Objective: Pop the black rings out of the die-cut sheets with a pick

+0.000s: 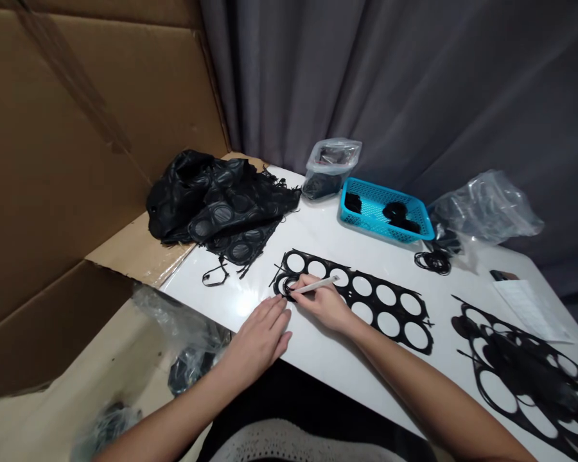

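My right hand (320,301) is closed around a slim white pen-like tool (318,285), its tip down at the left end of a black rubber-like sheet (350,295). Rows of round holes run along this sheet, which lies flat on the white table. At the tool's tip a thin black ring (285,282) shows, partly hidden by my fingers. My left hand (264,330) rests palm down at the table's front edge, fingers stretched and lying at the sheet's lower left corner. A loose black strip loop (214,276) lies to the left.
Black sheets are heaped (221,205) at the back left beside a cardboard box (77,128). Behind are a clear bag (332,163), a blue basket (388,234) with black pieces, black rings (432,262) and another plastic bag (491,205). More holed sheets (530,372) and paper (530,308) lie right.
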Demonstrator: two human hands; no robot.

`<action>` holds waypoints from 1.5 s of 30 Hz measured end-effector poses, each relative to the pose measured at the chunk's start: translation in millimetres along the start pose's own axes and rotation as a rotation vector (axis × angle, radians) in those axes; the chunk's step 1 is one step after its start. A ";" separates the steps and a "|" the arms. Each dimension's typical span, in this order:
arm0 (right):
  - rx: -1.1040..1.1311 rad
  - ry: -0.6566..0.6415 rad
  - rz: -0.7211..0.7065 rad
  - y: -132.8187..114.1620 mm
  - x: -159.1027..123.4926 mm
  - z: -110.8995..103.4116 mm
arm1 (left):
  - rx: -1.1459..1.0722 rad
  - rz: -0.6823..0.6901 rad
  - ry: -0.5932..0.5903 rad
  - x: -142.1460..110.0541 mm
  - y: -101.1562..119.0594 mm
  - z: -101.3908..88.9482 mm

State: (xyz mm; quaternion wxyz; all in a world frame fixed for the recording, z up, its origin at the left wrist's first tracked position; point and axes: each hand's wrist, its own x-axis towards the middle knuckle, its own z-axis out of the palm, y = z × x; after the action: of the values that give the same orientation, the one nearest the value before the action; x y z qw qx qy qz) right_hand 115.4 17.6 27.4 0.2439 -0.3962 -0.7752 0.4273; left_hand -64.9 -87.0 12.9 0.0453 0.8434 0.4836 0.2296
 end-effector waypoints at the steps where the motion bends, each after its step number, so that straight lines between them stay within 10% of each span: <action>1: -0.010 0.001 -0.016 0.6 0.1 0.0 | -0.004 -0.004 -0.003 0.5 0.2 -0.4; 16: -0.518 -0.098 -0.525 0.9 -14.1 2.8 | -0.018 -0.011 -0.060 7.9 -5.4 -3.7; 28: -0.557 0.475 -0.262 14.1 66.9 -71.3 | -0.032 0.000 -0.039 11.9 -8.6 -5.5; 33: -0.188 0.657 -0.012 20.8 68.7 -104.8 | -0.096 -0.027 -0.032 11.0 -10.0 -10.9; 39: 0.679 0.279 0.215 2.6 34.2 -107.0 | -0.408 -0.204 0.043 41.5 -18.3 -30.2; 45: 0.995 0.007 0.272 -30.9 -4.7 -103.5 | -0.978 -0.178 -0.069 112.4 -9.5 -31.4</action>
State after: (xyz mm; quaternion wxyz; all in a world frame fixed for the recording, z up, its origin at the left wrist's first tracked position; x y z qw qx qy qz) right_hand 179.7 52.4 107.1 0.3476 -0.3310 -0.4189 0.7708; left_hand -38.0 7.5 76.7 0.4710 0.6859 0.3876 0.3969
